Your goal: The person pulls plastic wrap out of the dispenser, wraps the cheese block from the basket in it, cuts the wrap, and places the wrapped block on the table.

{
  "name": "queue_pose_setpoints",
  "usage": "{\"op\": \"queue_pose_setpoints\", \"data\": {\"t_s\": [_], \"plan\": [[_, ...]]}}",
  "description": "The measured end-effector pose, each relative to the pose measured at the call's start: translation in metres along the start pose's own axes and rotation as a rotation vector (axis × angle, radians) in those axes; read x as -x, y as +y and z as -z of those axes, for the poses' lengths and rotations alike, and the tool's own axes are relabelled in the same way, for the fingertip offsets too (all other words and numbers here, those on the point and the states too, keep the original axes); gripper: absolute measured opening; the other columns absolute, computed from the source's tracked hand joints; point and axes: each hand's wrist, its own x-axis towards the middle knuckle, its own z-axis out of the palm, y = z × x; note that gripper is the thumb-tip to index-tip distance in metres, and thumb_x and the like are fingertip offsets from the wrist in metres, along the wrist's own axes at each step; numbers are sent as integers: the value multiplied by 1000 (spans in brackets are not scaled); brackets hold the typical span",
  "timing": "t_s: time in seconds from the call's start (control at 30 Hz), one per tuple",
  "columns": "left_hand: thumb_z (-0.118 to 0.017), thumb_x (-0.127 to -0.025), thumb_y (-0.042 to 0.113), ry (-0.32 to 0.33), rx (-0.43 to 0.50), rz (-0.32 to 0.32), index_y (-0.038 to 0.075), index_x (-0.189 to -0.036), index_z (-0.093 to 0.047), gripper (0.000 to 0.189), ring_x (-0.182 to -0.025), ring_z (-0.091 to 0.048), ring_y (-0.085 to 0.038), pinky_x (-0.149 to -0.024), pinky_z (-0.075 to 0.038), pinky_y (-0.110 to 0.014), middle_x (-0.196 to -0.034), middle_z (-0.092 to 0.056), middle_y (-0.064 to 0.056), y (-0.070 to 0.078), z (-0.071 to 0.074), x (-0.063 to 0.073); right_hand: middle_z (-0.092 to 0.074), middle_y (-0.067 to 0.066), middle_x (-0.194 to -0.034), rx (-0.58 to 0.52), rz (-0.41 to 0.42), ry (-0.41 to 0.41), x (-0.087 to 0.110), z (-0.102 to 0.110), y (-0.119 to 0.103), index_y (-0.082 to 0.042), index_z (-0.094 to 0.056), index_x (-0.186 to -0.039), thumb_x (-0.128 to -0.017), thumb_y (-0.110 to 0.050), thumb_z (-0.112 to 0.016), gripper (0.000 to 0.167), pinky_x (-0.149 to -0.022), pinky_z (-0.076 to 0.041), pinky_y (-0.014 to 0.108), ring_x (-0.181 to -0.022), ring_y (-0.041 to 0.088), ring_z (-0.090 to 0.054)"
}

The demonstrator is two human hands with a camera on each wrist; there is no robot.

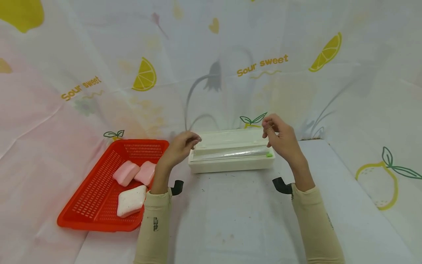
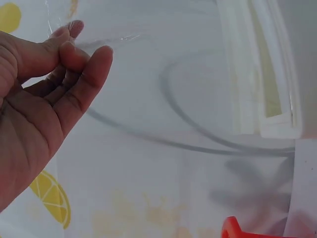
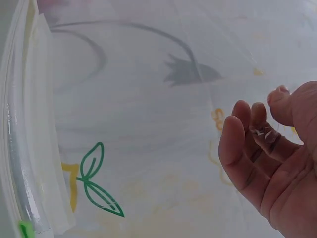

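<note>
Clear plastic wrap [image 2: 114, 39] is pinched between the thumb and fingers of my left hand [image 1: 178, 147], at the left end of a long white wrap box [image 1: 230, 167]. My right hand [image 1: 281, 137] is raised over the box's right end, its fingers bent around a bit of the film, which glints between them in the right wrist view. Most of the sheet is too transparent to trace. The box's lid [image 1: 230, 137] stands open at the back. Inside lies a shiny roll of wrap [image 1: 230, 153], with a green piece [image 1: 269, 155] at the right end.
A red plastic basket [image 1: 89, 192] stands to the left, holding two pink blocks [image 1: 126, 173] and a white block [image 1: 132, 201]. White cloth [image 1: 227, 216] covers the table. Behind the box rises a curtain [image 1: 184, 44] printed with lemons.
</note>
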Motion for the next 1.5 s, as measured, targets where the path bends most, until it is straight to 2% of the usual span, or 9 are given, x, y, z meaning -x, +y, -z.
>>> {"op": "queue_pose_setpoints", "data": {"t_s": [0.13,0.3,0.43,0.67,0.87,1.07,1.17,1.33,1.5], "plan": [[-64,-92,-5,77,-59,-85,-6,-98,-65,7,-75,-58,-23,-70,-51,-32,-93,-63,-16,8,4,-1,-57,8,-82,-9,45,33,1,6,-8,-8,-59,-106,-103,-9,-49,10,-48,-52,30,-70,15,-59],[-65,-90,-7,194,-98,-149,-4,-97,-65,7,-78,-59,-22,-70,-51,-29,-91,-62,-13,22,7,1,-57,8,-83,-21,111,79,2,13,-19,-3,-60,-105,-100,-5,-55,7,-47,-51,26,-69,12,-59],[-66,-89,-8,244,-113,-185,-4,-98,-64,9,-80,-59,-21,-71,-51,-28,-92,-61,-13,38,10,3,-56,8,-83,0,161,121,3,19,-28,1,-60,-104,-98,0,-58,7,-47,-50,22,-68,9,-58],[-64,-91,-7,302,-160,-238,-4,-97,-64,7,-77,-57,-19,-68,-47,-25,-89,-59,-13,61,19,4,-57,13,-82,-7,215,178,7,28,-45,8,-59,-100,-95,5,-59,6,-49,-50,20,-66,7,-58],[-66,-89,-7,343,-220,-279,-4,-97,-64,8,-79,-56,-20,-70,-47,-26,-89,-59,-12,83,27,9,-58,10,-83,-48,304,200,12,36,-64,9,-60,-98,-92,9,-61,6,-49,-51,21,-67,10,-60],[-68,-88,-7,371,-228,-315,-4,-96,-64,9,-82,-54,-21,-74,-45,-21,-91,-59,-13,98,34,13,-57,9,-82,-84,384,225,16,42,-74,12,-60,-95,-89,12,-63,6,-51,-51,20,-67,12,-60],[-69,-87,-9,392,-209,-342,-3,-95,-64,11,-83,-53,-20,-75,-44,-21,-91,-59,-12,104,37,15,-59,10,-82,-103,413,238,19,45,-80,13,-62,-92,-84,15,-68,10,-53,-52,20,-68,13,-60],[-70,-85,-11,413,-172,-373,-3,-94,-65,13,-85,-57,-21,-81,-47,-20,-91,-60,-12,111,40,18,-63,13,-81,-92,453,247,23,51,-92,13,-69,-88,-68,23,-75,24,-56,-51,17,-68,10,-60],[-71,-83,-11,388,-168,-415,-5,-97,-64,16,-87,-58,-21,-83,-47,-21,-93,-61,-13,117,41,23,-65,15,-78,-43,494,302,30,54,-104,8,-74,-80,-65,22,-77,21,-58,-47,14,-66,8,-57]]}}
